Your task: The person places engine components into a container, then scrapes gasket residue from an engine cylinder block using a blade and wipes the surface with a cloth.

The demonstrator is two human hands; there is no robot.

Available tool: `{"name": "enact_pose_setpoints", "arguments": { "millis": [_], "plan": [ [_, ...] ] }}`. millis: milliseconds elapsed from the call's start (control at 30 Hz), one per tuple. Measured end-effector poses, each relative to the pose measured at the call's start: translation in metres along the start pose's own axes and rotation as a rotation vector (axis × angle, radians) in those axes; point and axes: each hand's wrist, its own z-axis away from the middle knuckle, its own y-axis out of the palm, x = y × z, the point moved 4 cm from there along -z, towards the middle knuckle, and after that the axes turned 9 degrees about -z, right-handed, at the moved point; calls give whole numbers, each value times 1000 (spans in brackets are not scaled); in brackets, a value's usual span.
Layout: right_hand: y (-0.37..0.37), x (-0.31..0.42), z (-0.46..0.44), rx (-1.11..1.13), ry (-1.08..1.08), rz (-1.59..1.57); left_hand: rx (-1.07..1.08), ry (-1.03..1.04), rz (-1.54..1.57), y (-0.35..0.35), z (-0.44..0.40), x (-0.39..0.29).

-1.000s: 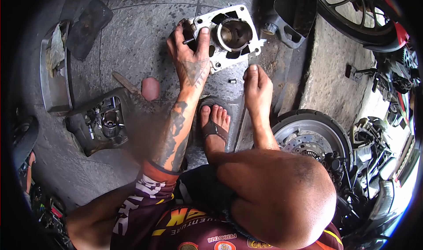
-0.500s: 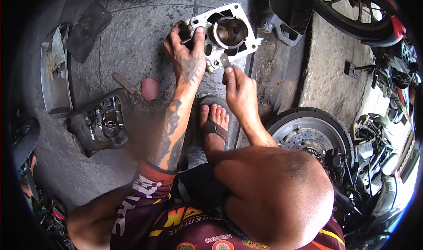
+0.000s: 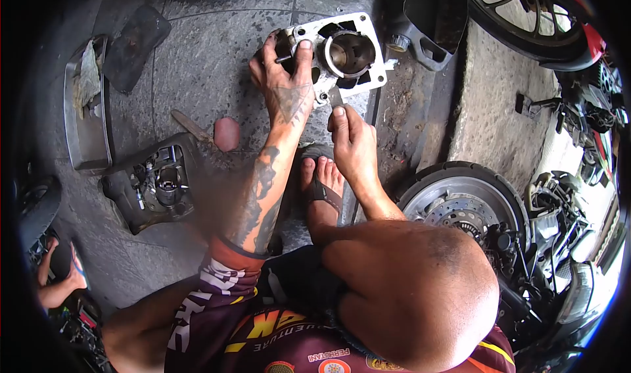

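Note:
A light metal engine cylinder block point(image 3: 350, 54) with a round bore and a flat, holed flange is tilted toward me above the floor. My left hand point(image 3: 286, 80) is closed around its left side, the thumb pressed on top beside the bore. My right hand point(image 3: 355, 139) is below the flange's lower edge. Its thumb and fingers pinch a small flat metal blade point(image 3: 336, 97), whose tip is at the flange's lower edge. Most of the blade is hidden in the fingers, and the block's underside is out of sight.
On the left lie a metal tray point(image 3: 87, 139) with a rag, a dark flat pad point(image 3: 136, 47), an open black case point(image 3: 121, 199) with parts, a reddish block point(image 3: 227, 134) and a flat stick point(image 3: 189, 124). A wheel point(image 3: 420, 205), dark container point(image 3: 430, 34) and motorcycle parts are right. A person's foot point(image 3: 69, 284) is at far left.
The block sits slightly lower in view, still in my left hand. My right hand has drawn the blade a little toward me. A person's foot shows more fully at the far left.

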Motion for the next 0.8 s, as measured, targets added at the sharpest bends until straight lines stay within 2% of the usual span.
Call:
{"name": "enact_pose_setpoints", "arguments": {
  "millis": [100, 133, 167, 233, 267, 300, 367, 400, 467, 500, 567, 633, 700, 767, 800],
  "plan": [
    [-26, -11, -1, -129, 30, 22, 42, -44, -34, -1, -5, 5],
    [-39, -17, -7, -180, 95, 22, 32, -2, -13, -4, -9, 7],
    [-52, -17, -12, -173, 96, 84, 23, 76, -141, -11, -13, 9],
    [-58, -13, -17, -163, 26, 125, -75, 217, -156, -25, -21, 0],
    [-57, -10, -18, -160, 14, 130, -159, 406, -106, -28, -25, -7],
    [-55, -8, -18, -153, 4, 136, -149, 408, -104, -30, -27, -17],
    [-52, -8, -18, -150, 3, 135, 67, 771, -197, -29, -27, -54],
    [-49, -9, -16, -138, 7, 123, 56, 857, -236, -21, -29, -60],
    [-37, -8, -9, -77, 1, 103, 89, 858, -271, -8, -35, -59],
    [-29, -7, -6, -34, -43, 196, 120, 867, -303, -1, -36, -58],
    [-33, -1, -6, -32, -67, 187, 65, 889, -269, 0, -38, -57],
    [-52, -6, -17, -123, -17, 135, 86, 834, -282, -2, -35, -56],
    [-57, -7, -23, -161, -73, 174, 67, 838, -275, -2, -36, -54],
    [-40, -6, -10, -69, -50, 121, 22, 838, -265, 2, -37, -52],
    [-26, -5, -1, -24, -126, 124, 24, 823, -255, 2, -37, -53]
  ]
}}
